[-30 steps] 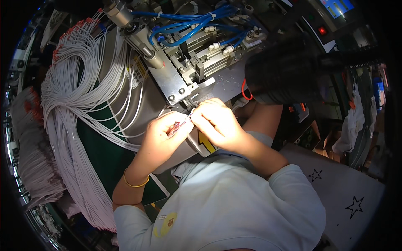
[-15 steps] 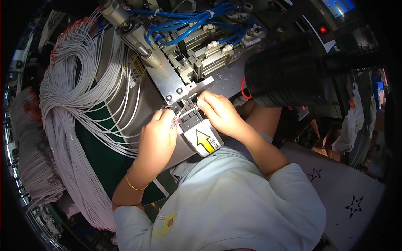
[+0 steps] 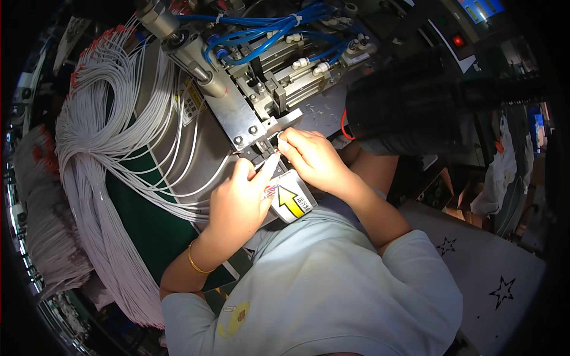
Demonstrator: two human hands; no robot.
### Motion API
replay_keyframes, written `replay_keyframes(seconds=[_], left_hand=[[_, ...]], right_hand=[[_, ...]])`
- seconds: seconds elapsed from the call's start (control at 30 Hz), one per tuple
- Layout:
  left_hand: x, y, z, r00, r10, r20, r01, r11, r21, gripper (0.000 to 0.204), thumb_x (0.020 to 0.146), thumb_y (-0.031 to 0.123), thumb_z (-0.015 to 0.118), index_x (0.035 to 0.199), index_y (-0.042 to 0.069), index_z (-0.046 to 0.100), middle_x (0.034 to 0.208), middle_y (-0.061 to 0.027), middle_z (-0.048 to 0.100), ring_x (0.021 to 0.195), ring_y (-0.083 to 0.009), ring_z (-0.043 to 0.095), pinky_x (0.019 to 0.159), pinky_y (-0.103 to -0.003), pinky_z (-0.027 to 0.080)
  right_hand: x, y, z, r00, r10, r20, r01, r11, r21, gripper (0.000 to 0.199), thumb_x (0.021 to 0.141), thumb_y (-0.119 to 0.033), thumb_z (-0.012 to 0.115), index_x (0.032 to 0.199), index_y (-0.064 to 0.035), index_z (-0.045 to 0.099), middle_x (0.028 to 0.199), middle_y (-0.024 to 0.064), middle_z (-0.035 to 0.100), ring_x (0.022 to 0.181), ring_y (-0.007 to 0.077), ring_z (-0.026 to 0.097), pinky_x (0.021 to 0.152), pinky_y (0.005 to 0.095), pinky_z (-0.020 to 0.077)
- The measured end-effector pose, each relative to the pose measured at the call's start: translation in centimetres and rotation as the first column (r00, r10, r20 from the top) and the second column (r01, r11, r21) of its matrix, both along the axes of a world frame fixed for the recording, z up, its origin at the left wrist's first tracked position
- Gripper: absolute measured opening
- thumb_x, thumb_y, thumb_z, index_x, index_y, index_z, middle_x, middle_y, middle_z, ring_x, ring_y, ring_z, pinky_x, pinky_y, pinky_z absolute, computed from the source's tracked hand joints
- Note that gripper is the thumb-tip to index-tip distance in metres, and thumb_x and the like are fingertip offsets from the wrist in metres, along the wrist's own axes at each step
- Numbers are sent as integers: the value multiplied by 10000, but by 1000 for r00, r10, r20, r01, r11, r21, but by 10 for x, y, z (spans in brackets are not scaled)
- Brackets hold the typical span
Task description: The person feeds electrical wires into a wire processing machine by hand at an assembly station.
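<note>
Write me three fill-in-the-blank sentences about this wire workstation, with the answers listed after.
1. The arrow on the label between the hands is ____.
2. The hoses on top of the machine are ____.
3. The bracelet sits on the ____ wrist.

Both the left hand and the right hand meet at the machine's front, beside the white wire bundle.

Answers: yellow; blue; left

Both hands meet close together, left hand curled with forefinger extended, right hand pinching at fingertips
</note>
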State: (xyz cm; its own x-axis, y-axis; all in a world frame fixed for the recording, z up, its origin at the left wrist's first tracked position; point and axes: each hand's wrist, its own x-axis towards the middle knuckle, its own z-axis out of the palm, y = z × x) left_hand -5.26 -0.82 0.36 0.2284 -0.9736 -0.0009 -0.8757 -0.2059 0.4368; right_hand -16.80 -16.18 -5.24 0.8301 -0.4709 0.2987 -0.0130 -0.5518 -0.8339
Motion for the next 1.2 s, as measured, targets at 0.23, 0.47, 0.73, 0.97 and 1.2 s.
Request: replay_keyframes(seconds=[0.23,0.47,0.73,0.97,1.2], left_hand=[[0,-2,2,1000,1,-20,-1,1000,-21,493,786,142,679,1271,162,597,861,-67,480,609,-242,575,524,-355,485],[15,-3,3,919,22,-394,-116,970,-215,297,781,32,683,1075,58,653,792,-65,564,602,-151,564,564,-272,468],[17,1,9,508,153,-848,-236,971,33,119,841,24,650,949,-22,631,733,-20,592,639,-49,491,582,-232,419],[20,-1,4,694,81,-716,-168,984,-52,91,881,42,625,928,-34,632,740,2,602,633,-34,469,564,-211,398],[18,-8,24,471,250,-846,-138,968,210,116,925,110,601,908,1,639,740,-4,622,551,-24,457,512,-176,371]], right_hand=[[2,-1,-3,1000,-22,9,22,998,-61,119,915,-136,546,886,-21,541,762,148,576,751,348,578,684,390,442],[-2,10,11,993,35,110,-34,999,-8,100,898,-111,576,875,-14,574,758,128,589,721,333,566,706,385,438],[-5,17,29,983,83,163,-129,945,299,84,899,-85,566,872,-8,586,825,114,611,733,292,564,740,367,437],[-2,18,27,977,138,162,-163,975,154,117,911,-113,561,868,-7,588,811,112,612,721,272,576,709,352,447],[-1,19,22,970,66,234,-87,993,81,119,910,-113,559,853,-18,601,745,109,599,621,256,580,605,343,463]])
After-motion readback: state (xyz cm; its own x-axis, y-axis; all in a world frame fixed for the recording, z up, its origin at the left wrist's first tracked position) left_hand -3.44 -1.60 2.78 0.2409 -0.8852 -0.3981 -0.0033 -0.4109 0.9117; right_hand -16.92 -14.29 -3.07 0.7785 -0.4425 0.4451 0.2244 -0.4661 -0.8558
